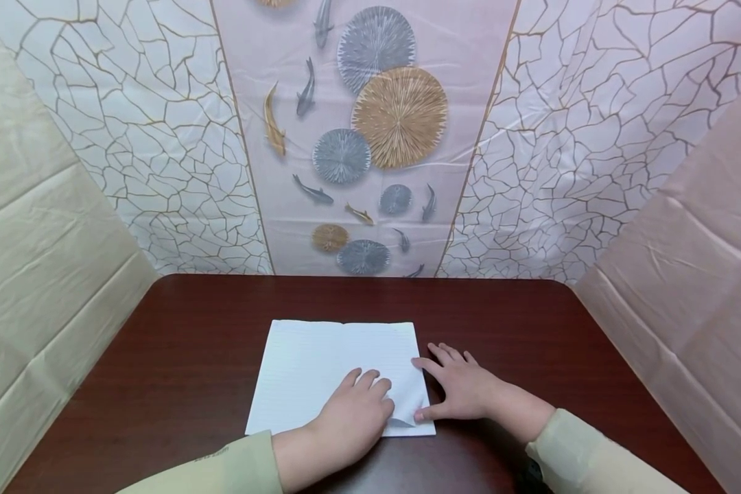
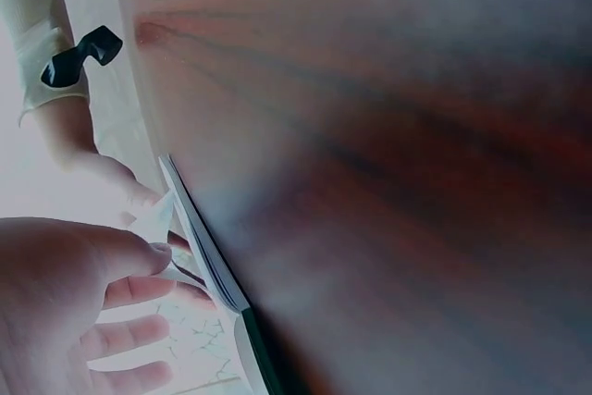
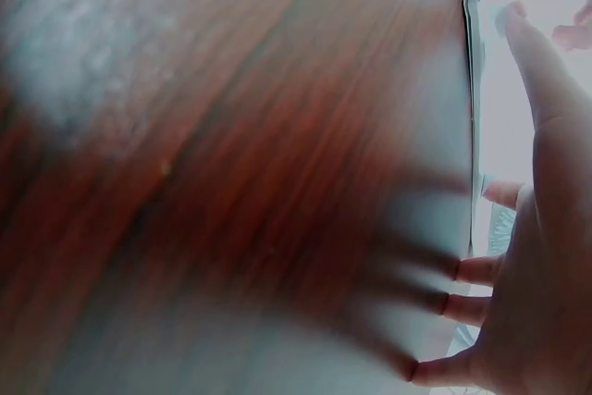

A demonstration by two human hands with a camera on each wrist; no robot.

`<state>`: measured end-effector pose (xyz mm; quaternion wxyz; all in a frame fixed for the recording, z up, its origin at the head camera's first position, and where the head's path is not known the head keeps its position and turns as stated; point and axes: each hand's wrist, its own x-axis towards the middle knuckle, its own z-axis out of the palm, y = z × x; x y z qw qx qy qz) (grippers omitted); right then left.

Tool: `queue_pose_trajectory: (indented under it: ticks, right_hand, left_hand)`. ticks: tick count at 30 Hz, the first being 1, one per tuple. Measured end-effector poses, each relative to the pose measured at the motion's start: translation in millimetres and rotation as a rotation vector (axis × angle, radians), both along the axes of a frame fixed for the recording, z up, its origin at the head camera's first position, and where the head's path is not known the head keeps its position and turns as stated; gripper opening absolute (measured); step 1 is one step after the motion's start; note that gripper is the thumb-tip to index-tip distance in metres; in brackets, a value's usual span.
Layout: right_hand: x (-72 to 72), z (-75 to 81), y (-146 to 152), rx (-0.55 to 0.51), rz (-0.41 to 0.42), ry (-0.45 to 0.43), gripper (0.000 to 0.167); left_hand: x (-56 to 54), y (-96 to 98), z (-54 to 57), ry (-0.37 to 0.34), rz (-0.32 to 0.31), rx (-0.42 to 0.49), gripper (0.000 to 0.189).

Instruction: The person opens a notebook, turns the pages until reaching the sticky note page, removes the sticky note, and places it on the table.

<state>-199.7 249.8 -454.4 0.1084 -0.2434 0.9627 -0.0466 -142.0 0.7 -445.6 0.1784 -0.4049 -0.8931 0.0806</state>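
An open notebook (image 1: 302,363) with blank lined pages lies flat on the table, its thick page edge and dark cover showing in the left wrist view. Over its right page is my left hand (image 1: 355,415), thumb and forefinger pinching a lifted page (image 2: 153,221) near the lower edge. The page's lower right part bulges up off the sheets below. My right hand (image 1: 469,387) is spread at the notebook's right edge. Its thumb (image 3: 536,53) touches the lower right corner area, the forefinger reaches the page edge, and the other fingertips (image 3: 430,372) rest on the table.
The dark reddish-brown table (image 1: 179,357) extends around the notebook. A patterned cloth wall (image 1: 358,226) stands behind it, with pale cloth panels on both sides. A black strap (image 2: 83,57) is on the right wrist.
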Motion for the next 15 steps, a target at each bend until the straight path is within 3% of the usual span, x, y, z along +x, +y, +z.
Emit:
queue_pose_trajectory:
  ticks: [7,15]
  right_hand:
    - [-0.2,2.3,4.6,0.005,0.029,0.002,0.109]
    - [-1.9,0.5,6.3,0.009,0.002,0.018,0.127]
  left_hand:
    - [-0.1,0.1,0.5,-0.003,0.009,0.001,0.009]
    - [1.6,-4.3,5.3,-0.022,0.025,0.028,0.012]
